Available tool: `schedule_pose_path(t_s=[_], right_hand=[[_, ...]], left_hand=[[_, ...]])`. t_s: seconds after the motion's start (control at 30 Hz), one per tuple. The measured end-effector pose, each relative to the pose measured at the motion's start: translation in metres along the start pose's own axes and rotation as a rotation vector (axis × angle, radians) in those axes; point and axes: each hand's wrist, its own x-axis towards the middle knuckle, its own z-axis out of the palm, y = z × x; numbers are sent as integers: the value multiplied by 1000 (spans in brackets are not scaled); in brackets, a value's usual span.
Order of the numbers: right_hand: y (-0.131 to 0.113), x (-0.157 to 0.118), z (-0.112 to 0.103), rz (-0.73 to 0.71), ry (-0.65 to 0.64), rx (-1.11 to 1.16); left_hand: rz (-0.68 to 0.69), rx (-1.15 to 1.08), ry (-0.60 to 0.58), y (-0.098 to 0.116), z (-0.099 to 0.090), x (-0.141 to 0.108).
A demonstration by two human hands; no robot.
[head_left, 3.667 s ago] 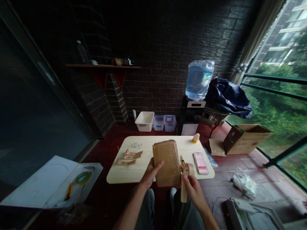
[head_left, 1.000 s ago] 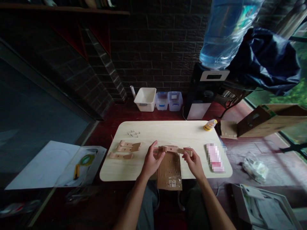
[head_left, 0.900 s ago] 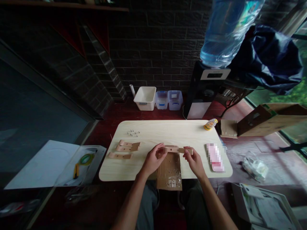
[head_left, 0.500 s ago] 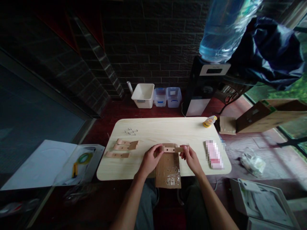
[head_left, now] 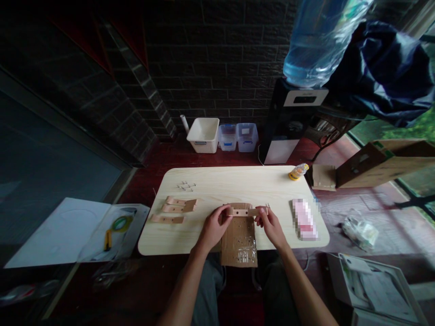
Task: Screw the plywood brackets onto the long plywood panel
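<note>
A tan strip with dark holes (head_left: 242,212) is stretched level between my two hands, over the far end of a brown cardboard piece (head_left: 238,235). My left hand (head_left: 215,225) pinches the strip's left end. At its right end, my right hand (head_left: 269,224) grips it between thumb and fingers. The cardboard has small holes and clear tape near its front, and overhangs the table's front edge. More tan strips (head_left: 180,206) lie at the table's left, one of them (head_left: 167,219) apart in front. Several small metal pieces (head_left: 186,186) sit behind them.
The pale table (head_left: 231,181) also bears a yellow-capped bottle (head_left: 298,172) and a pink, blurred-out item (head_left: 305,219) at the right. Beyond it stand plastic bins (head_left: 204,136) and a water dispenser (head_left: 282,131). Open boxes (head_left: 377,285) flank the table on the floor.
The view has shifted slightly. Both hands keep their hold on the strip, whose right end now shows more level beside my right fingers.
</note>
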Motion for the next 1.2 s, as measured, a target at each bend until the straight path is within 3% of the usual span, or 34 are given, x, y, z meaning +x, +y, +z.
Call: schedule_pose_path(t_s=[0.93, 1.2], right_hand=[[4, -9, 6, 17, -18, 87], [10, -4, 11, 34, -24, 128]], left_hand=[[114, 61, 34, -8, -3, -3], [208, 166, 186, -18, 4, -5]])
